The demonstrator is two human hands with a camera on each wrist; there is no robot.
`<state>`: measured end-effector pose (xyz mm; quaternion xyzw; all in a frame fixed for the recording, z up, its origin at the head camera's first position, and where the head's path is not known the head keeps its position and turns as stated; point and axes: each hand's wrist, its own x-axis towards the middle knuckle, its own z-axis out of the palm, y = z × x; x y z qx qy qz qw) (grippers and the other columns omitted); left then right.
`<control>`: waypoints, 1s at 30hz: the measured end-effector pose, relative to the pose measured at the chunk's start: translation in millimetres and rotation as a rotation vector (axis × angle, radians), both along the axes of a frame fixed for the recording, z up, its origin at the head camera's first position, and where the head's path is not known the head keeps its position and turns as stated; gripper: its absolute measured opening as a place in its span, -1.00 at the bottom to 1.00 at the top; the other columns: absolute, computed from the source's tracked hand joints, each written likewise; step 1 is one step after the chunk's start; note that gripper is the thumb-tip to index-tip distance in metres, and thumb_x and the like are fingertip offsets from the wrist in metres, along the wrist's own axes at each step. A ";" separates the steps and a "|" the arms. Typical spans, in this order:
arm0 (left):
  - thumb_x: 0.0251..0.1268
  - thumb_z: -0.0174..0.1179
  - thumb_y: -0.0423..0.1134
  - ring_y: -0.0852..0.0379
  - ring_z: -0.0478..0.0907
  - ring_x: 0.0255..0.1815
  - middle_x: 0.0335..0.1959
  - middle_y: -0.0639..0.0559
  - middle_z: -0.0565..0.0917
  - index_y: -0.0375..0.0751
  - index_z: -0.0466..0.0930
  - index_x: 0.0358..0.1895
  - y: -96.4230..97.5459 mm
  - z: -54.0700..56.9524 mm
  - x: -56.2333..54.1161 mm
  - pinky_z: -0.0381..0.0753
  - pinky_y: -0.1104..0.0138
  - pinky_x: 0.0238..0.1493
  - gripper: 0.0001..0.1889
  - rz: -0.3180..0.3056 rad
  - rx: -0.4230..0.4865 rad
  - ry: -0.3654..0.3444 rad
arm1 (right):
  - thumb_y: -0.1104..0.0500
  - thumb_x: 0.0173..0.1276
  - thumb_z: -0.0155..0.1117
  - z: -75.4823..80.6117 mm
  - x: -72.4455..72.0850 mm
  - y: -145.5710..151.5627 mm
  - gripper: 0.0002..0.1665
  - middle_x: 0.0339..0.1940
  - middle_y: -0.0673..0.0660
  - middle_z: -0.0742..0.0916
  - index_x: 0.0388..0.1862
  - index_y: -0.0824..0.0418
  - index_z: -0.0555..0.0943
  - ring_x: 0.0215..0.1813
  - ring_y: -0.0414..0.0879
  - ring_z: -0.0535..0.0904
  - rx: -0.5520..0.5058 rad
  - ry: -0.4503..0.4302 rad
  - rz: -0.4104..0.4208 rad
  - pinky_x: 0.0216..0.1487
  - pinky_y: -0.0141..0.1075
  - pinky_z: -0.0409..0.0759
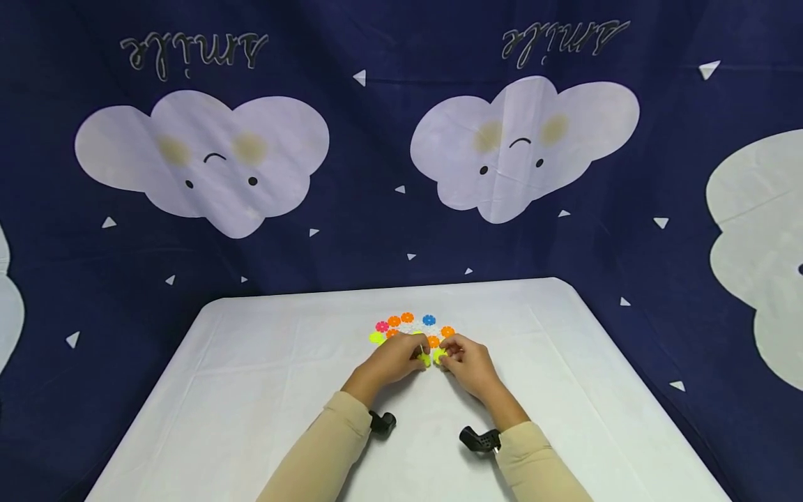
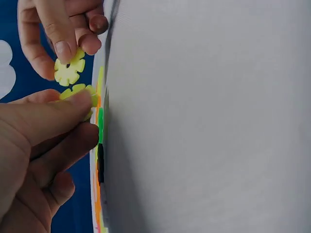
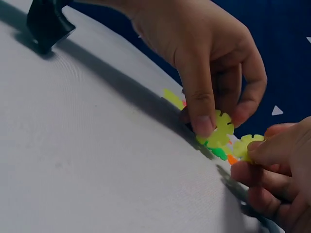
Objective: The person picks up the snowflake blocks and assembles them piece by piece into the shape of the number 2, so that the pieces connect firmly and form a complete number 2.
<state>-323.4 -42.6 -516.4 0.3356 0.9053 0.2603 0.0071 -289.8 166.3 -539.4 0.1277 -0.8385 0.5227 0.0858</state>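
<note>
1. Presently pinching a yellow snowflake disc point(image 3: 224, 128) between thumb and fingers of the left hand point(image 1: 392, 359), low over the white table point(image 1: 238, 418)
2. Likewise pinching a second yellow snowflake disc point(image 2: 69, 70) in the right hand point(image 1: 467, 364), thumb laid against one face
3. Holding both discs just beside each other, notched rims facing, in front of the other pieces
4. Showing, just beyond the hands, a pink disc point(image 1: 382, 326), an orange disc point(image 1: 407, 317) and a blue disc point(image 1: 429, 320), plus a green disc point(image 3: 217, 153) partly hidden behind the left hand's piece
5. Wearing beige sleeves point(image 1: 320, 446), with a black wrist camera point(image 1: 384, 423) at the left cuff
6. Facing a navy backdrop point(image 1: 364, 139) printed with white clouds
</note>
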 end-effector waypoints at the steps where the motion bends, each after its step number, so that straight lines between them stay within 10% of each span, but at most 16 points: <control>1: 0.28 0.53 -0.35 0.26 0.54 -0.36 -0.41 0.22 0.62 -0.07 0.68 -0.13 -1.3 -0.3 0.8 0.61 0.38 -0.25 -0.78 0.012 0.037 -0.006 | 0.51 0.30 0.49 0.1 0.9 -0.2 -0.76 -0.40 0.05 0.70 -0.11 0.29 0.74 -0.41 -0.07 0.71 -0.030 -0.019 -0.001 -0.43 -0.33 0.71; 16: 0.35 0.45 -0.43 0.23 0.70 -0.26 -0.22 0.05 0.77 -0.19 0.74 -0.08 -12.8 -5.8 13.4 0.74 0.36 -0.15 -0.84 0.120 0.450 -0.101 | 0.51 0.30 0.48 1.1 7.6 3.9 -0.54 -0.18 0.31 0.74 0.19 0.51 0.66 -0.23 -0.08 0.74 -0.429 -0.204 0.062 -0.17 -0.28 0.77; 30: 0.33 0.45 -0.46 0.18 0.74 -0.33 -0.29 0.02 0.79 -0.27 0.76 -0.08 -12.7 -9.9 18.2 0.76 0.33 -0.30 -0.84 0.131 0.619 -0.067 | 0.46 0.42 0.40 0.2 9.0 6.8 -0.50 -0.10 0.29 0.74 0.30 0.58 0.56 -0.14 -0.04 0.79 -0.519 -0.234 0.159 -0.05 -0.27 0.77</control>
